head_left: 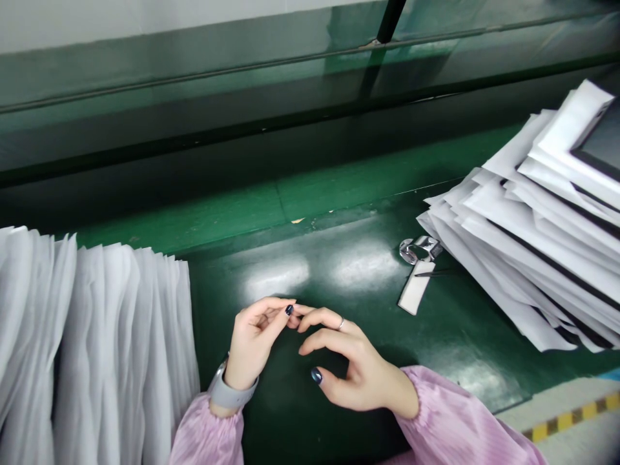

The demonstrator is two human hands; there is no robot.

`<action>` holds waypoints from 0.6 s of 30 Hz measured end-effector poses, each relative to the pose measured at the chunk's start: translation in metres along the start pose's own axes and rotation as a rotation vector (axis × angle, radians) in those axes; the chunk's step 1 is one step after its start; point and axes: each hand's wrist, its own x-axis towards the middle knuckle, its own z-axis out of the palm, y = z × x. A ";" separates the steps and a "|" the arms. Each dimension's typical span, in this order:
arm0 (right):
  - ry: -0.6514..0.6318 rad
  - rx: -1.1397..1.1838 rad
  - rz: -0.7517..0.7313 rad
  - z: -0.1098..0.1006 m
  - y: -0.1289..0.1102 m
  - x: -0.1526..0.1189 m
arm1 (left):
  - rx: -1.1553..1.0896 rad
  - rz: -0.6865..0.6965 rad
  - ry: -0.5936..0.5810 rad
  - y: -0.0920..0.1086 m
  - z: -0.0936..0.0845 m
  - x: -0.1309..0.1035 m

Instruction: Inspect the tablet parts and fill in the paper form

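Over the dark green mat (285, 407), my left hand (259, 332) is closed in a pinch, thumb against the fingers. Its fingertips meet the outer fingertips of my right hand (346, 361); whether something small lies between them is hidden. The right hand is open, thumb and index finger spread apart with nothing between them. To the right of the hands lies a white rectangular block (415, 290). A thin dark pointed tool (429, 274) rests across it. Shiny silver rings, like small tape rolls (420, 248), touch the block's upper end.
Thin white sleeves (121, 349) stand packed upright at the left. On the right leans a tall, uneven pile of white sleeves (523, 239) with dark flat panels showing between them. A green ledge (232, 213) runs behind the mat. Yellow-black floor tape (571, 420) shows lower right.
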 end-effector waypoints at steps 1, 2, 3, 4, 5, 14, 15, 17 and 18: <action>-0.003 -0.002 0.005 0.000 0.000 0.000 | 0.009 -0.005 0.001 0.000 0.000 0.000; -0.006 -0.006 0.009 0.000 0.000 0.000 | 0.019 -0.011 0.000 -0.001 0.000 0.000; -0.009 -0.008 0.009 0.000 0.000 0.000 | 0.026 -0.017 0.000 -0.001 -0.001 0.000; -0.011 -0.010 0.006 0.000 0.000 0.001 | 0.029 -0.023 0.002 -0.002 -0.001 0.000; -0.012 -0.013 -0.002 0.001 0.000 0.001 | 0.026 -0.030 0.004 -0.003 -0.001 0.001; 0.496 -0.190 0.074 -0.037 -0.011 -0.015 | -0.085 -0.171 0.055 0.003 0.004 0.000; 0.557 -0.221 0.075 -0.051 -0.019 -0.023 | -0.086 -0.188 0.073 0.000 0.002 0.000; 0.643 -0.342 0.058 -0.078 -0.041 -0.041 | -0.108 -0.223 0.079 -0.010 -0.002 0.001; 0.676 -0.427 0.041 -0.091 -0.056 -0.052 | -0.123 -0.257 0.079 -0.016 -0.005 0.003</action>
